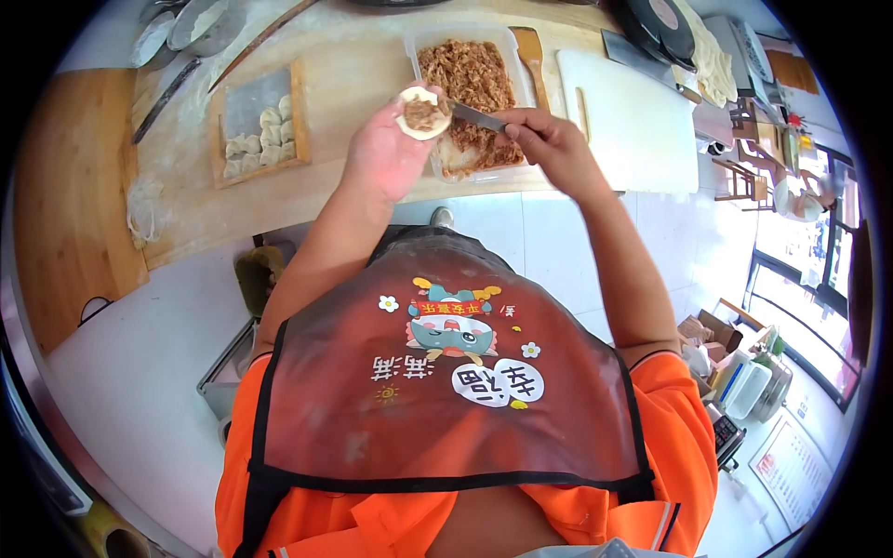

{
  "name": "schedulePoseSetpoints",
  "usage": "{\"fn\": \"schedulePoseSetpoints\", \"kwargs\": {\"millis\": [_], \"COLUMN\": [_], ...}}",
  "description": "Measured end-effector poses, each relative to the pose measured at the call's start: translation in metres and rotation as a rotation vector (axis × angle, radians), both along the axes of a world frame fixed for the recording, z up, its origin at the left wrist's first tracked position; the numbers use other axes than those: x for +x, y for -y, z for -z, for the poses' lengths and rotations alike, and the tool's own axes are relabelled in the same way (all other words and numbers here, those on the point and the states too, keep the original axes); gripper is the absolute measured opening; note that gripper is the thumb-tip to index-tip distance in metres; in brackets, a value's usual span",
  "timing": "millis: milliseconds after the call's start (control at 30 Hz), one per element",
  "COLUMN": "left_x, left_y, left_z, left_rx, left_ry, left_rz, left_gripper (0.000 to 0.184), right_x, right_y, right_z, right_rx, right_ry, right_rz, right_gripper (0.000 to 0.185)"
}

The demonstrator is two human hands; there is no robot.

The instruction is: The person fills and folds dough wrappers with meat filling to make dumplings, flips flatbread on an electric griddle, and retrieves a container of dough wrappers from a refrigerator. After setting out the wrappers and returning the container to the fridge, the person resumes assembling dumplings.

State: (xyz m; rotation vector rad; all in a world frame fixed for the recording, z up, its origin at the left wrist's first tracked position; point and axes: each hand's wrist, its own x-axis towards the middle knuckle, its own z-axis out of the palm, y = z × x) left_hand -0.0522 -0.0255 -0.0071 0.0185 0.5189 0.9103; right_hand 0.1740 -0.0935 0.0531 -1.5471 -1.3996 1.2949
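My left hand holds a round dumpling wrapper with brown meat filling spread on its middle. In my right hand is a flat metal spreader, its tip at the wrapper's right edge. Beneath both hands stands a clear plastic tub of the same brown filling, its near left corner scraped thin. To the left, a wooden-framed tray carries several folded dumplings in rows.
A white cutting board lies right of the tub, beside a wooden paddle. A dark knife-like bar and metal bowls sit at the far left. Round black pans stand at the back right. Another person is visible at far right.
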Motion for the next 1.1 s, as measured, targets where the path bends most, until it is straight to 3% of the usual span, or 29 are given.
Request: {"fn": "schedulePoseSetpoints", "kwargs": {"millis": [67, 167, 267, 400, 567, 600, 667, 767, 867, 967, 1100], "left_x": [0.015, 0.029, 0.03, 0.034, 0.036, 0.034, 0.034, 0.045, 0.044, 0.036, 0.044], "left_y": [-0.001, -0.001, 0.0, 0.006, 0.005, 0.003, 0.004, 0.012, 0.011, 0.01, 0.025], "left_z": [-0.002, -0.026, -0.034, -0.048, -0.053, -0.052, -0.053, -0.064, -0.054, -0.057, -0.07], "left_rx": [-0.011, -0.096, -0.105, -0.014, -0.059, -0.072, -0.028, -0.034, -0.011, 0.073, 0.127], "left_ry": [0.08, 0.024, -0.029, -0.1, -0.032, -0.047, -0.038, -0.03, 0.024, 0.059, -0.002], "left_rz": [0.011, -0.024, -0.023, 0.079, 0.086, 0.062, 0.091, 0.129, 0.172, 0.285, 0.411], "left_gripper": [0.034, 0.036, 0.039, 0.042, 0.043, 0.043, 0.044, 0.045, 0.043, 0.043, 0.041], "right_x": [-0.014, -0.028, -0.014, -0.001, 0.029, 0.036, 0.033, 0.024, 0.042, 0.054, 0.025], "right_y": [0.01, 0.026, 0.04, 0.035, 0.037, 0.041, 0.045, 0.04, 0.045, 0.056, 0.036], "right_z": [0.004, -0.004, -0.006, -0.01, -0.006, -0.002, 0.013, -0.003, -0.008, 0.008, -0.047], "right_rx": [0.448, 0.615, 0.613, 0.686, 0.73, 0.623, 0.421, 0.028, -0.183, 0.142, 0.475], "right_ry": [0.376, 0.778, 0.888, 0.766, 0.973, 0.928, 0.214, -0.142, -0.201, -0.286, 0.385], "right_rz": [-0.031, -0.018, -0.026, 0.089, -0.043, -0.024, 0.189, 0.032, -0.116, 0.039, -0.051], "right_gripper": [0.033, 0.044, 0.044, 0.05, 0.052, 0.046, 0.03, 0.021, 0.013, 0.013, 0.021]}}
